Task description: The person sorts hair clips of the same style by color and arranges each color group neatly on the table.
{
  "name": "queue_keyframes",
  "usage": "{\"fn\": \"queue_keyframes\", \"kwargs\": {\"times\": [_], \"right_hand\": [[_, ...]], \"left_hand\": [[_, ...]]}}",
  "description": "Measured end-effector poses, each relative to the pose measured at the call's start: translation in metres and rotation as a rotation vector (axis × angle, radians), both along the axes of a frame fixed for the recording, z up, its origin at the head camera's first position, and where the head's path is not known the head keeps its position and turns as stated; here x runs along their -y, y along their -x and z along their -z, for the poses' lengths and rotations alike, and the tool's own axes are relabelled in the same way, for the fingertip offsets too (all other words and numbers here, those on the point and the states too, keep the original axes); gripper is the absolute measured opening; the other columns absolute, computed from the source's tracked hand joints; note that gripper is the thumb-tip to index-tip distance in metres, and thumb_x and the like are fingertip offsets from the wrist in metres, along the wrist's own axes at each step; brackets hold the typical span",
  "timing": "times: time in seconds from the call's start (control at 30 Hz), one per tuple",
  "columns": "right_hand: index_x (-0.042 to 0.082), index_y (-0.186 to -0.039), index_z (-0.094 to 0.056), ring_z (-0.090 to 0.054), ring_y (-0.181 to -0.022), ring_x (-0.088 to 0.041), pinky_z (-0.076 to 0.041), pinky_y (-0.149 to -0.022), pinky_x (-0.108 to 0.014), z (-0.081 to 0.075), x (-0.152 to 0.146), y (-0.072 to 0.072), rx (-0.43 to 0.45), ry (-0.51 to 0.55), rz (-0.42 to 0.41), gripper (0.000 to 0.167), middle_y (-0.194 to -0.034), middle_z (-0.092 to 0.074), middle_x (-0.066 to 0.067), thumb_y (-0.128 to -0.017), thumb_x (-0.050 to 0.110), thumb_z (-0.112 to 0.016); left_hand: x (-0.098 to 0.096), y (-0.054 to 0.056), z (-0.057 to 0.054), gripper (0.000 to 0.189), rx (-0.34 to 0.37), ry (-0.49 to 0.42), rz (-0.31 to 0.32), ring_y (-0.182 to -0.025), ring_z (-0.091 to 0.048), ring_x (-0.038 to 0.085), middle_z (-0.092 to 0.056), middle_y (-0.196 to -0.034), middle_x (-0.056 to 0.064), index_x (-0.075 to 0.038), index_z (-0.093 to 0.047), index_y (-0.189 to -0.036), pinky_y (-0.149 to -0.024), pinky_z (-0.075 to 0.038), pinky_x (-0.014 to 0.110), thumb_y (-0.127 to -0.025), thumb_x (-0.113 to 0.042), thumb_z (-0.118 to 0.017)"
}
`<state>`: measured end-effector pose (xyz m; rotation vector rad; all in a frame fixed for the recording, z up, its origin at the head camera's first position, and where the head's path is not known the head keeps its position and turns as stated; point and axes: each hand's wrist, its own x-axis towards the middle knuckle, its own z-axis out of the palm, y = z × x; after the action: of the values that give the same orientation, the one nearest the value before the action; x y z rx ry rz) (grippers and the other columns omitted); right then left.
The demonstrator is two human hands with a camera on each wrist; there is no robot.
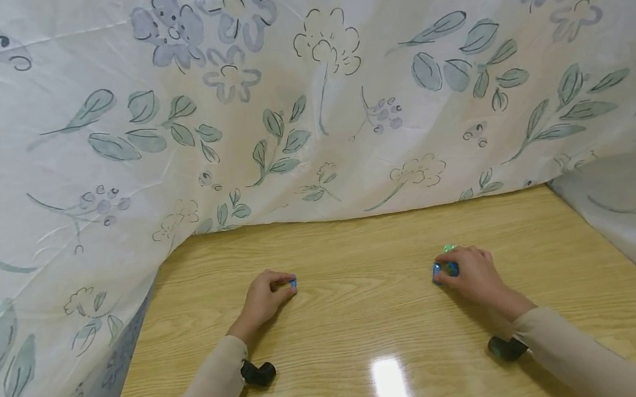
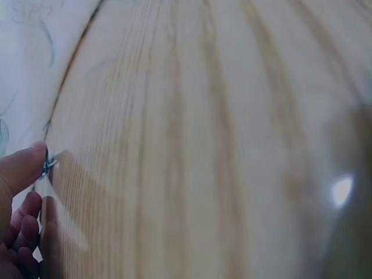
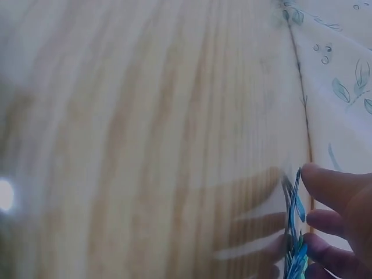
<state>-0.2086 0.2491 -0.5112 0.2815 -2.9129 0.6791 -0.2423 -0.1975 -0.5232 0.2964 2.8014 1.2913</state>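
On the left of the table, my left hand [image 1: 261, 298] pinches a small blue piece [image 1: 293, 283] between thumb and forefinger. The left wrist view shows only a shiny sliver of that blue piece [image 2: 47, 165] at the thumb tip. Over on the right, my right hand [image 1: 472, 272] holds a flat, shiny blue piece [image 1: 436, 273] by its edges, thumb nearest me. Right beside it, under the fingers, are a darker blue-green piece [image 1: 452, 268] and a bright green bit [image 1: 449, 248], partly hidden. Edge-on in the right wrist view, thin blue-green pieces [image 3: 299, 261] look glossy, like foil.
The wood-grain table [image 1: 359, 327] carries a bright light reflection near its front. A floral cloth [image 1: 304, 93] hangs along the back and both sides. Black wrist devices [image 1: 259, 372] sit at the sleeve cuffs.
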Motion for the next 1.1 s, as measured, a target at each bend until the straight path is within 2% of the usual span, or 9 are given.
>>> {"fn": "queue_keyframes", "kwargs": {"times": [0.47, 0.77, 1.1], "right_hand": [[0.007, -0.119, -0.074, -0.054, -0.117, -0.046, -0.03, -0.1, -0.067, -0.0021, 0.0031, -0.0052, 0.031, -0.044, -0.005, 0.054, -0.124, -0.069, -0.022, -0.079, 0.041, -0.086], [0.008, -0.118, -0.074, -0.055, -0.116, -0.046, -0.03, -0.1, -0.067, -0.0006, 0.0029, -0.0048, 0.027, -0.037, -0.003, 0.051, -0.125, -0.068, -0.023, -0.079, 0.038, -0.086], [0.007, -0.122, -0.071, -0.056, -0.118, -0.047, -0.03, -0.098, -0.065, -0.0033, 0.0052, -0.0056, -0.004, 0.029, -0.006, 0.049, -0.127, -0.066, -0.024, -0.08, 0.029, -0.085]], "left_hand": [[0.0021, 0.0001, 0.0003, 0.024, 0.002, 0.002, 0.002, -0.097, -0.061, 0.019, -0.065, -0.109, 0.009, -0.013, -0.076, -0.115, -0.085, -0.053, 0.037, -0.092, -0.016, -0.076], [0.0017, -0.0022, -0.0004, 0.024, 0.007, -0.001, 0.001, -0.096, -0.06, 0.019, -0.065, -0.111, 0.009, -0.013, -0.076, -0.116, -0.085, -0.053, 0.038, -0.092, -0.017, -0.076], [0.0006, -0.0031, -0.0008, 0.024, 0.007, -0.003, 0.007, -0.093, -0.06, 0.018, -0.065, -0.11, 0.009, -0.012, -0.076, -0.115, -0.082, -0.052, 0.035, -0.091, -0.017, -0.077]]}}
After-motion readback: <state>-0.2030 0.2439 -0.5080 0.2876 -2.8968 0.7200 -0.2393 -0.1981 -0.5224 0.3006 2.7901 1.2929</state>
